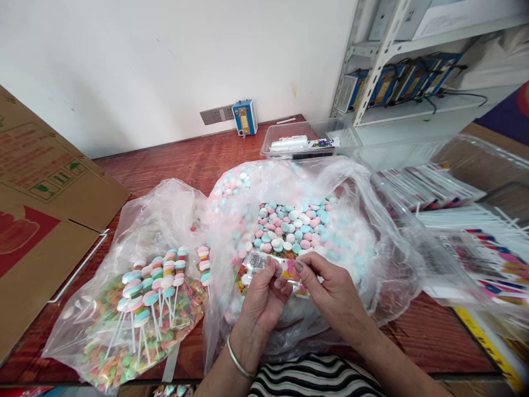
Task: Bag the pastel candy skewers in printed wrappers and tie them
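Observation:
Between both hands is a small printed plastic wrapper point(257, 261), with dark text at its left end and pink and yellow print toward the right. My left hand point(266, 300) pinches it from below, fingers curled. The thumb and forefinger of my right hand point(336, 292) close on its right end. Whether anything is inside the wrapper cannot be made out. Just beyond and beneath the hands lies a large open clear bag point(397, 248) full of pink, white and blue candies point(291, 229). Some orange and green gummies show under the wrapper.
At left, several candy skewers point(167, 275) on white sticks lie on a bag of gummies point(99, 336). A cardboard box point(53, 220) stands farther left. Clear bins of sticks and printed wrappers point(491, 253) sit at right. Behind are a plastic tray point(268, 140) and a blue device point(244, 118).

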### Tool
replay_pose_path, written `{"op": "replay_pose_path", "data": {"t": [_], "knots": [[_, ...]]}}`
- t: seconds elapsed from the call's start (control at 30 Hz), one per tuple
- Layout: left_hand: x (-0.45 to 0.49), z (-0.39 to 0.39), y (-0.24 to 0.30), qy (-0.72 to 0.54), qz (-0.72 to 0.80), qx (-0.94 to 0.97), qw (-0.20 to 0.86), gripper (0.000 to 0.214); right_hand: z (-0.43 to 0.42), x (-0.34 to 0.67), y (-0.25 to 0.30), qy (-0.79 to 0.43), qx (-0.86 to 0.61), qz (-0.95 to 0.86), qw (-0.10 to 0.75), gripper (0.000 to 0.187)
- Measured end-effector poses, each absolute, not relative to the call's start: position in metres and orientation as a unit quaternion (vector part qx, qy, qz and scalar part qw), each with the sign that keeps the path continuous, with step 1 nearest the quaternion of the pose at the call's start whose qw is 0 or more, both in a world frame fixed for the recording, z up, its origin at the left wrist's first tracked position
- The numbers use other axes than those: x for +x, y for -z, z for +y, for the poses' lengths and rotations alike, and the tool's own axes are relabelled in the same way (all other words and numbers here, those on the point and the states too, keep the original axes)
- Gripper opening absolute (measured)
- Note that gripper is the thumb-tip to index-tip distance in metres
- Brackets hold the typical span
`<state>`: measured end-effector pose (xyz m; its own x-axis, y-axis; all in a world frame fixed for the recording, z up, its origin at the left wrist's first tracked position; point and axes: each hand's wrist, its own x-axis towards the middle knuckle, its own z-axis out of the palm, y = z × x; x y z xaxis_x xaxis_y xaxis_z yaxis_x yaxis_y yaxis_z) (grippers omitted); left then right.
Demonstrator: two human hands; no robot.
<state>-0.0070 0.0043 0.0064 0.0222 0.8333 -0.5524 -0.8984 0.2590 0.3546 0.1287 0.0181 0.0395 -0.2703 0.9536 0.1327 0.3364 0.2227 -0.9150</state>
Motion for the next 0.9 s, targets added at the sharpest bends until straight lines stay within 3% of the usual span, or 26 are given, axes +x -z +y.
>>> {"op": "replay_pose_path", "data": {"t": [0.27,0.47,0.6,0.8,0.9], "knots": [[-0.014,0.007,-0.002,-0.604,0.288,-0.082,0.739,0.014,0.012,0.126,-0.055,-0.449,-0.439,-0.673,0.391,0.021],[-0.031,-0.007,-0.028,-0.659,0.289,-0.039,0.694,0.025,0.012,0.129,-0.043,-0.433,-0.469,-0.662,0.392,0.021],[-0.069,-0.039,-0.052,-0.724,0.236,0.056,0.646,0.028,0.019,0.106,-0.044,-0.441,-0.438,-0.712,0.326,0.022],[-0.143,-0.11,-0.066,-0.849,0.117,0.098,0.506,0.032,0.006,0.01,-0.051,-0.516,-0.268,-0.791,0.188,0.02],[-0.165,-0.136,-0.059,-0.869,0.102,0.1,0.474,0.029,-0.001,-0.047,-0.04,-0.566,-0.299,-0.756,0.136,0.019]]}}
